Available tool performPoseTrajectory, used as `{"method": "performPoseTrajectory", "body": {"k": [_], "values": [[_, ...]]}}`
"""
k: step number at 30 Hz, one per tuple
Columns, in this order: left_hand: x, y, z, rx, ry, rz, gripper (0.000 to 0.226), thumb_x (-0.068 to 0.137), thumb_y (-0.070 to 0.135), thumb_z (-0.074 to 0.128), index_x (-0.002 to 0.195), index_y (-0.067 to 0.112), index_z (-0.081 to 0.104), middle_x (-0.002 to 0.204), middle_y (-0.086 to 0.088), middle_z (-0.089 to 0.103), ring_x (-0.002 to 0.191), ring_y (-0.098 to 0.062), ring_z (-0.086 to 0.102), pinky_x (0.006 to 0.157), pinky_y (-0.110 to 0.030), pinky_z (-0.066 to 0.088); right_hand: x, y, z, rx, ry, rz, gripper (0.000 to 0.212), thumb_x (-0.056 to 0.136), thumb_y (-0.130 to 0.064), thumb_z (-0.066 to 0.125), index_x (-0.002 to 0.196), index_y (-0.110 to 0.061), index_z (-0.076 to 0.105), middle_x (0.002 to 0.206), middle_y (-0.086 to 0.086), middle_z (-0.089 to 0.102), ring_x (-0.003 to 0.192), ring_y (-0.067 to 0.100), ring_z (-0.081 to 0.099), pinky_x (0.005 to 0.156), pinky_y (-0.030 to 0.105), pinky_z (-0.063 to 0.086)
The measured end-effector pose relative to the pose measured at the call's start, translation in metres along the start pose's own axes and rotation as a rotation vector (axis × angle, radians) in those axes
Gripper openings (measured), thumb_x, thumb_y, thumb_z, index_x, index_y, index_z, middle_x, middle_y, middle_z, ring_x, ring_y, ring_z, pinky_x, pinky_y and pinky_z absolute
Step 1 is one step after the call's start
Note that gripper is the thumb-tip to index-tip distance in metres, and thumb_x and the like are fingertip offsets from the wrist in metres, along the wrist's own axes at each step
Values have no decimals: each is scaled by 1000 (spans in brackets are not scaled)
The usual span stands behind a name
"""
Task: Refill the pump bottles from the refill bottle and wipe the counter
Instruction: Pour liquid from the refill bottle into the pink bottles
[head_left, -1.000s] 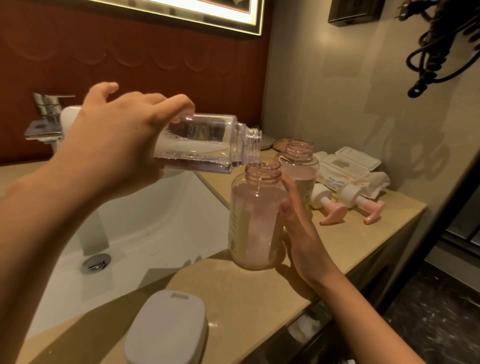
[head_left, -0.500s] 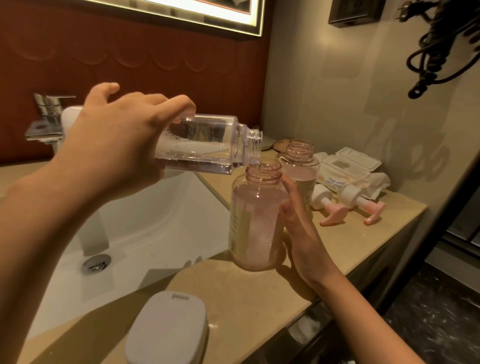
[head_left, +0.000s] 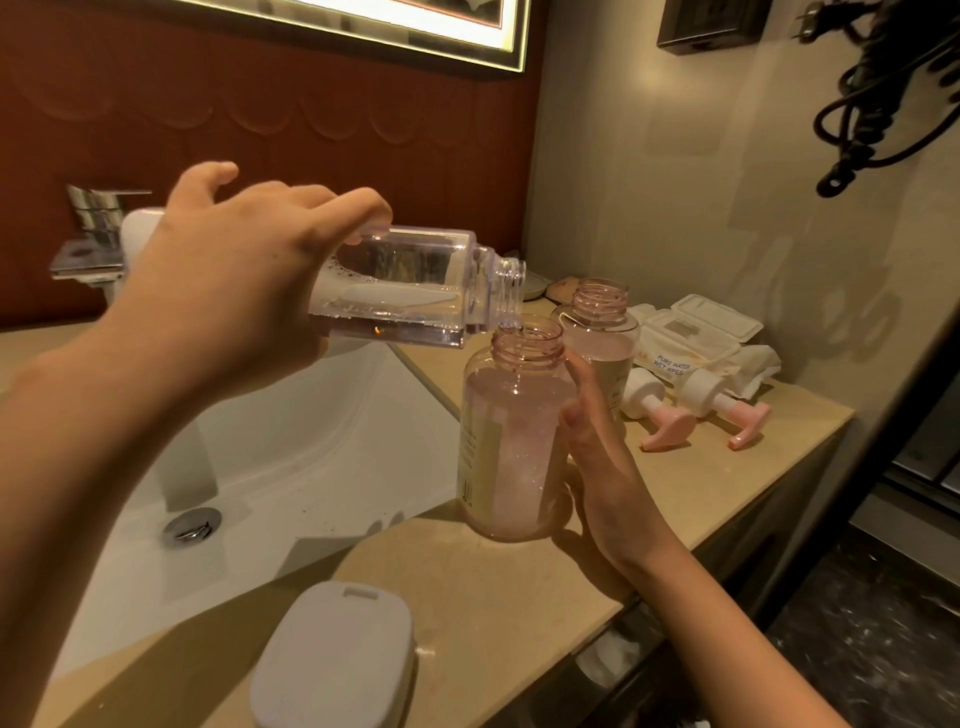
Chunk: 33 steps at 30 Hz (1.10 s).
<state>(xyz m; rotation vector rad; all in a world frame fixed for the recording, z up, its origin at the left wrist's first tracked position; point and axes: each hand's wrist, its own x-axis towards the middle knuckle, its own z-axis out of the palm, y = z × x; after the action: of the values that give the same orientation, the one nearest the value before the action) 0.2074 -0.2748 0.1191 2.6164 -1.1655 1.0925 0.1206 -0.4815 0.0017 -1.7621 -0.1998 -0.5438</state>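
My left hand (head_left: 228, 291) grips a clear refill bottle (head_left: 415, 288), tipped almost level, its open neck over the mouth of a pink pump bottle (head_left: 511, 436). A thin stream runs into that bottle, which stands uncapped on the beige counter (head_left: 493, 597) and is mostly full of pale foamy liquid. My right hand (head_left: 602, 457) holds its right side, fingers wrapped behind it. A second uncapped pink bottle (head_left: 597, 325) stands just behind. Two pump heads (head_left: 696, 410) with pink nozzles lie on the counter to the right.
A white sink basin (head_left: 260, 467) with a drain and a chrome tap (head_left: 93, 234) lies to the left. A pack of wet wipes (head_left: 696, 338) sits by the wall. A white lidded box (head_left: 337, 654) stands at the counter's near edge. A black coiled cord (head_left: 872, 104) hangs upper right.
The refill bottle has shifted very slightly; the pouring goes on and both hands keep their hold.
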Motion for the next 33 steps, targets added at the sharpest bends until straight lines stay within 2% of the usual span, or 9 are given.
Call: {"method": "performPoseTrajectory", "body": {"k": [5,10,15,18,21,24,30,33], "values": [[0,0,1,-1,2,0,64,58,18,77,116,21,50,101,-8,66,91,-35,62,96,-61,32,0,-2,0,4,-16,1,62,58,-90,43,116,-70,31,125,-46,40,119,-18,39,96,14,36],[0,0,1,15,14,7,67,57,15,81,117,20,51,101,-9,66,90,-35,62,95,-62,33,0,-2,0,2,-2,13,55,58,-90,42,110,-76,33,125,-47,40,120,-19,37,99,20,34],[1,-1,3,22,27,13,66,58,19,81,116,21,50,101,-8,66,90,-35,62,95,-61,33,-1,-3,-1,1,-7,12,66,59,-89,42,119,-64,30,121,-50,41,117,-22,38,94,9,35],[1,-1,3,27,25,13,66,58,20,81,117,20,50,101,-9,66,90,-35,62,95,-62,33,0,-2,-1,-5,-6,16,67,59,-89,42,120,-63,30,122,-49,40,117,-22,38,95,11,35],[1,-1,2,31,22,12,68,57,19,82,117,20,51,101,-9,67,90,-35,62,95,-62,33,0,-1,-1,-2,0,17,66,61,-88,42,121,-64,30,125,-46,41,120,-18,38,98,17,35],[1,-1,2,28,26,12,67,58,18,82,117,19,51,101,-9,66,90,-35,62,95,-62,33,0,-1,-2,2,-5,21,68,60,-89,42,121,-62,28,122,-48,41,117,-21,38,96,15,35],[0,-1,1,28,21,15,66,59,19,82,117,19,51,101,-9,66,90,-35,62,96,-62,32,1,1,-2,-4,8,12,71,61,-88,42,125,-59,29,128,-43,40,123,-15,37,104,23,33],[1,-1,1,28,22,13,67,59,19,81,118,19,50,101,-9,66,91,-35,62,96,-62,32,1,1,-2,-3,2,18,73,61,-89,41,125,-58,28,124,-46,41,119,-19,38,99,15,36]]}}
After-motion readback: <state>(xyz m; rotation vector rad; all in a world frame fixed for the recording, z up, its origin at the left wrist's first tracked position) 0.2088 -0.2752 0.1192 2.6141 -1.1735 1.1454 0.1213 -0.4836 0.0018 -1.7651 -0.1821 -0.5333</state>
